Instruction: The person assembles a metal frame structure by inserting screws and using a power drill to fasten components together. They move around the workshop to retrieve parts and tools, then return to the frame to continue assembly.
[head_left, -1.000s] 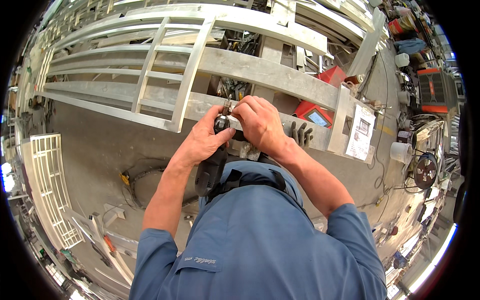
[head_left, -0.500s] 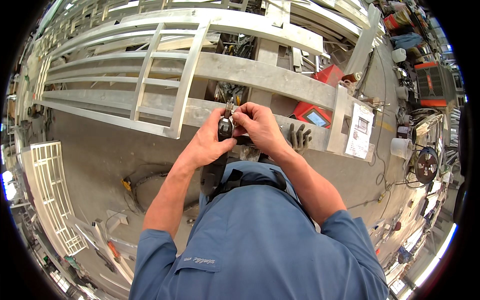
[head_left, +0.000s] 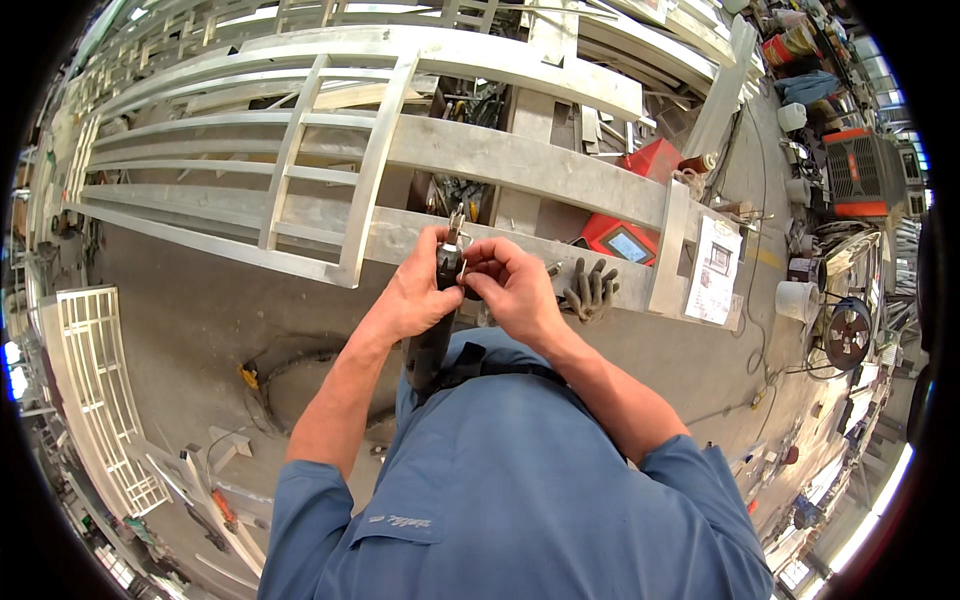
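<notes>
A black power drill (head_left: pixel 430 350) stands in front of my body with its chuck pointing away from me and a metal bit (head_left: pixel 456 222) at its tip. My left hand (head_left: pixel 412 290) is wrapped round the drill just behind and beside the chuck. Against the chuck's right side, my right hand (head_left: pixel 508 285) pinches with thumb and fingertips; a small, thin metal piece seems to be there, too small to name. A grey work glove (head_left: pixel 592 290) lies right of my right hand on the aluminium beam (head_left: pixel 632 282).
At left, a welded aluminium frame (head_left: pixel 352 225) with rungs rests across the beams. A red device with a screen (head_left: pixel 622 240) sits behind the glove. A printed drawing sheet (head_left: pixel 715 270) lies at the right end. Cables and a wire spool (head_left: pixel 848 333) are farther right.
My right hand has shifted slightly left and down, its fingers closer against the chuck. The left hand keeps its hold on the drill. The view has shifted slightly.
</notes>
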